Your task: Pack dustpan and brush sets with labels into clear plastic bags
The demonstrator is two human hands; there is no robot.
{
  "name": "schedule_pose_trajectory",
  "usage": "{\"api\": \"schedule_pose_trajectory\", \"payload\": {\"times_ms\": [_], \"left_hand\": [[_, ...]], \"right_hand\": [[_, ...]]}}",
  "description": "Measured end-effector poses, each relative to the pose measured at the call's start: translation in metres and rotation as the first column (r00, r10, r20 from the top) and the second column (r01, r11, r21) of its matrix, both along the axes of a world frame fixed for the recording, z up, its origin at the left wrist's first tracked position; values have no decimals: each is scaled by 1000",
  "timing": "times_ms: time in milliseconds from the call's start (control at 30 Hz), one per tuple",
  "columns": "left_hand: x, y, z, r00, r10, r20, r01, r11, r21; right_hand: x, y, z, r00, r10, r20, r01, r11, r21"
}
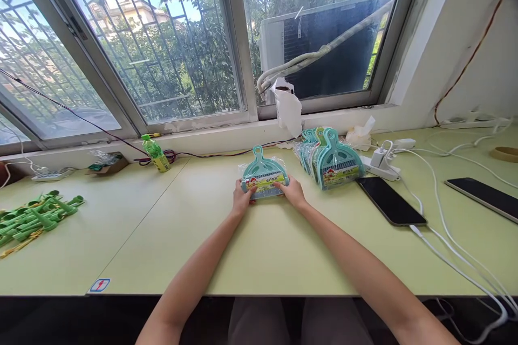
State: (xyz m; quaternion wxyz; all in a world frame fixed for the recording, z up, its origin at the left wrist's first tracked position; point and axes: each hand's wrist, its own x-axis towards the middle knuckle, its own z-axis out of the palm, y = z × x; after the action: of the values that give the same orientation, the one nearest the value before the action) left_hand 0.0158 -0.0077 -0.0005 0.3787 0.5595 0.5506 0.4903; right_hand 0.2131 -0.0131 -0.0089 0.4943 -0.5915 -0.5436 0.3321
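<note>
A teal mini dustpan set in a clear bag (pixel 264 173) lies flat on the pale green table (pixel 259 248) in front of me. My left hand (pixel 242 198) grips its lower left corner, fingers curled on the package. My right hand (pixel 292 192) grips its lower right corner the same way. A leaning row of several more packaged teal dustpan sets (pixel 329 159) stands just to the right of it, handles up.
A pile of green plastic handles (pixel 34 216) lies at the far left. A green bottle (pixel 156 153) stands near the window sill. Two dark phones (pixel 390 200) (pixel 483 198), a power strip (pixel 382 164) and white cables (pixel 453 259) occupy the right side.
</note>
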Motion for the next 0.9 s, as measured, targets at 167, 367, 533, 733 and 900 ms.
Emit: {"api": "schedule_pose_trajectory", "payload": {"times_ms": [167,367,533,733,900], "left_hand": [[0,2,-2,999,7,47,-7,1000,6],[3,2,-3,999,25,35,-24,999,-21],[4,1,-2,999,33,35,-33,999,8],[3,1,0,998,56,1,-56,998,17],[-3,7,-4,996,88,-32,-88,996,1]], "right_hand": [[2,0,0,998,22,-52,-22,1000,0],[3,3,-2,997,42,-68,-44,999,-30],[1,4,-4,998,26,-64,-28,999,-27],[5,5,-6,999,16,-47,-15,1000,22],[17,9,-6,1000,2,7,-3,998,68]]}}
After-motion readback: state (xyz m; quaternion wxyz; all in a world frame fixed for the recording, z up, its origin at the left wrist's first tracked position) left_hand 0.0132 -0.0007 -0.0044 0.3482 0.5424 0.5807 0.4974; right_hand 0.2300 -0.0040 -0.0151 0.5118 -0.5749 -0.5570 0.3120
